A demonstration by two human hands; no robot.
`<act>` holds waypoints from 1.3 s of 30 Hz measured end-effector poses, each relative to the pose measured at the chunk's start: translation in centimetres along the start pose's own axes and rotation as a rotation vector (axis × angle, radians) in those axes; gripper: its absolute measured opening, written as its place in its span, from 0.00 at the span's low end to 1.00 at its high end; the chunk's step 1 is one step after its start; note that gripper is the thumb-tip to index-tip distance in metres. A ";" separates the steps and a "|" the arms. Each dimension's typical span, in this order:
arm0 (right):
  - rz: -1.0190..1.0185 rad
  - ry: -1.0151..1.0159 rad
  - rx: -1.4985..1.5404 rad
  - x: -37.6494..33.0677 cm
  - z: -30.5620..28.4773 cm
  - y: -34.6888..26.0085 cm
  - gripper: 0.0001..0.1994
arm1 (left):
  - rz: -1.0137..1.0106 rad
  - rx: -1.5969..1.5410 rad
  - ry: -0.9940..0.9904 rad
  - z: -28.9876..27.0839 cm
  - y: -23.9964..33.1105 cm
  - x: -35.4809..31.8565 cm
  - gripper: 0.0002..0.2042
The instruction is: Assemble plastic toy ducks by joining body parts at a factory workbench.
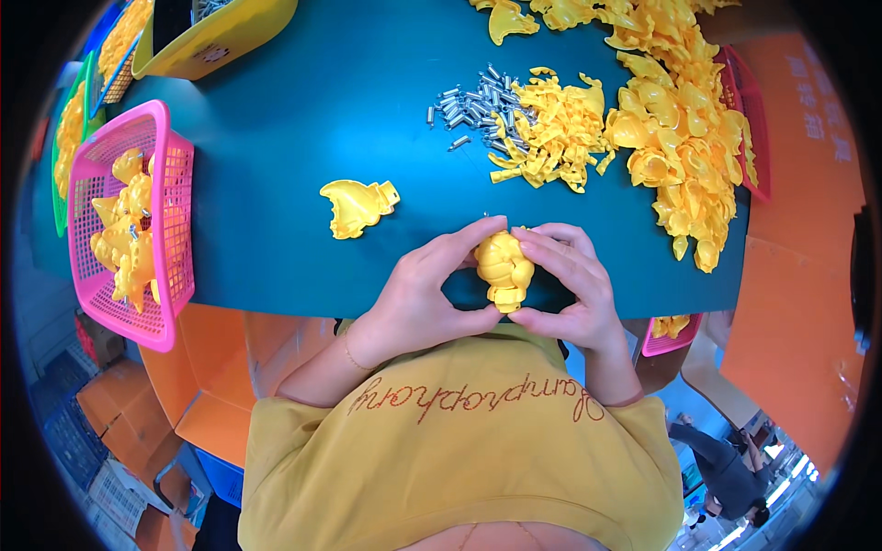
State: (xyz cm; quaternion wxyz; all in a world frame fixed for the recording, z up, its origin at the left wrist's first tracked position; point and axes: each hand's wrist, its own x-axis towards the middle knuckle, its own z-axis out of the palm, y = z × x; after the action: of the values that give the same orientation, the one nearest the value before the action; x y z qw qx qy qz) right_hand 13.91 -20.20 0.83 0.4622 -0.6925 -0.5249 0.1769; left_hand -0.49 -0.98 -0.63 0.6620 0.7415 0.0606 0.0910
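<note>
Between both hands, over the near edge of the teal table, is a small rounded yellow plastic figure (503,266). My left hand (427,285) grips its left side, fingertips at the top and thumb at the bottom. On the other side, my right hand (574,285) closes round it the same way, thumb low and fingers high. A single hollow yellow shell piece (356,208) lies on the table, ahead and left of my left hand. Beyond my hands lie a pile of small yellow plastic parts (562,124) and, touching it, a heap of metal springs or pins (473,108).
A large pile of yellow shell pieces (675,138) covers the table's right side. At the left edge, a pink basket (176,211) holds yellow figures. A yellow bin (220,46) stands at the far left. Cardboard boxes (207,367) sit below the table. Another person (730,473) is at lower right.
</note>
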 end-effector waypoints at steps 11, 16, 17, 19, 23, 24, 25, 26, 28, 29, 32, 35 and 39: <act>0.030 -0.072 -0.081 0.3 -0.4 -0.9 0.38 | 0.039 -0.002 0.034 0.0 -0.2 0.0 0.42; 0.045 -0.099 -0.103 0.4 -0.6 -1.1 0.38 | -0.016 -0.047 0.029 0.0 -0.2 -0.1 0.42; 0.056 -0.109 -0.117 0.4 -0.6 -1.2 0.38 | -0.016 -0.047 0.029 0.0 -0.2 -0.1 0.42; 0.067 -0.120 -0.131 0.6 -0.9 -1.4 0.38 | -0.036 -0.069 0.028 0.1 -0.3 -0.1 0.42; 0.064 -0.160 -0.158 0.7 -1.2 -1.4 0.38 | -0.018 -0.022 0.007 0.0 -0.1 0.0 0.42; 0.049 -0.157 -0.160 0.6 -1.2 -1.3 0.38 | -0.020 -0.037 0.015 0.0 0.0 0.0 0.42; 0.049 -0.157 -0.160 0.6 -1.2 -1.3 0.38 | -0.021 -0.051 0.024 0.1 0.0 0.0 0.42; 0.051 -0.160 -0.162 0.6 -1.1 -1.3 0.38 | -0.021 -0.050 0.023 0.0 0.0 -0.1 0.42; 0.053 -0.162 -0.165 0.7 -1.0 -1.4 0.37 | -0.011 -0.034 0.027 0.0 -0.2 -0.1 0.43; 0.036 -0.148 -0.168 0.8 -1.0 -1.4 0.37 | -0.011 -0.034 0.026 0.0 -0.2 -0.1 0.43; 0.044 -0.155 -0.169 0.7 -1.1 -1.4 0.36 | -0.025 -0.049 0.033 0.0 -0.2 -0.2 0.43; 0.081 -0.176 -0.155 0.4 -1.3 -1.2 0.37 | -0.006 -0.031 0.014 -0.2 0.1 -0.1 0.42; 0.070 -0.176 -0.150 0.3 -1.2 -1.0 0.36 | -0.051 -0.090 0.000 -0.3 0.2 -0.2 0.42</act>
State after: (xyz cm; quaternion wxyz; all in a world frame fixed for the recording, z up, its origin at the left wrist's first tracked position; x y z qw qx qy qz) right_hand 14.30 -20.48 2.34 0.3546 -0.7249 -0.5506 0.2135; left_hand -0.71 -0.72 -0.38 0.6966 0.7093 0.0756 0.0769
